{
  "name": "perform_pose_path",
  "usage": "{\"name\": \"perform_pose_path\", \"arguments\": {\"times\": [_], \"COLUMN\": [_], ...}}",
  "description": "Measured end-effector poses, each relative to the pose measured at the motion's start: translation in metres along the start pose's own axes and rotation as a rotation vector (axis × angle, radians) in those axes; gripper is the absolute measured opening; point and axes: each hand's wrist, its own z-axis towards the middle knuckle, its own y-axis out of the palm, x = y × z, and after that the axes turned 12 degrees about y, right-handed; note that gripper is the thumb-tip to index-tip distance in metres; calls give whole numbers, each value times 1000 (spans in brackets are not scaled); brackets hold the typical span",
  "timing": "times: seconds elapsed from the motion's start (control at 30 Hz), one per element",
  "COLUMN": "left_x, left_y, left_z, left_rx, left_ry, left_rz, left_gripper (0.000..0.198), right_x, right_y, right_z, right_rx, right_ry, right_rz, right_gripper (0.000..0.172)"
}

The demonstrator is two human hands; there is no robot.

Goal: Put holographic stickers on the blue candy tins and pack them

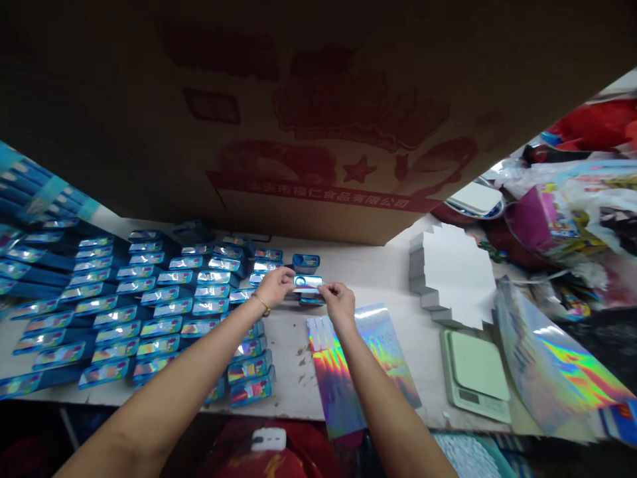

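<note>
Both of my hands pinch a small blue box with a shiny holographic strip (307,283) above the white table (378,279). My left hand (275,287), with a gold bracelet on the wrist, grips its left end. My right hand (337,299) grips its right end. Another small blue box (305,261) stands just behind it. Under my right forearm lies a holographic sticker sheet (383,345), hanging over the table's front edge.
Rows of several finished blue boxes (149,299) fill the table's left half. A large cardboard carton (318,119) looms behind. A stack of white die-cut cards (455,272), a pale green scale (475,372) and more holographic sheets (557,358) lie at right.
</note>
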Motion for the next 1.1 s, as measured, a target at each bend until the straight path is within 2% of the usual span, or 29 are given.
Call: {"name": "perform_pose_path", "arguments": {"times": [0.1,0.17,0.5,0.63,0.73,0.8,0.87,0.9,0.97,1.03,1.1], "left_x": [-4,-7,-18,-16,-7,0,6,6,3,-7,-19], "left_y": [-2,-1,11,16,13,11,13,18,34,59,86], "left_z": [15,20,20,17,13,4,-13,-23,-44,-61,-67], "left_rx": [29,52,62,51,39,60,64,35,-102,-295,-359], "left_ry": [8,3,17,30,67,144,229,259,277,274,252], "left_rz": [225,298,586,665,740,711,637,597,539,511,548], "left_gripper": [25,23,21,25,27,26,25,24,24,22,33], "right_x": [1,1,1,3,5,6,12,18,34,53,71], "right_y": [13,18,27,24,17,6,-11,-23,-46,-63,-70], "right_z": [7,9,15,11,9,11,16,18,20,18,15], "right_rx": [120,158,223,262,145,89,104,133,159,82,-57], "right_ry": [-95,-146,-244,-339,-497,-548,-533,-509,-464,-454,-486], "right_rz": [-151,-238,-550,-668,-756,-737,-685,-654,-627,-679,-814], "right_gripper": [19,18,16,17,22,28,34,36,37,32,28]}}
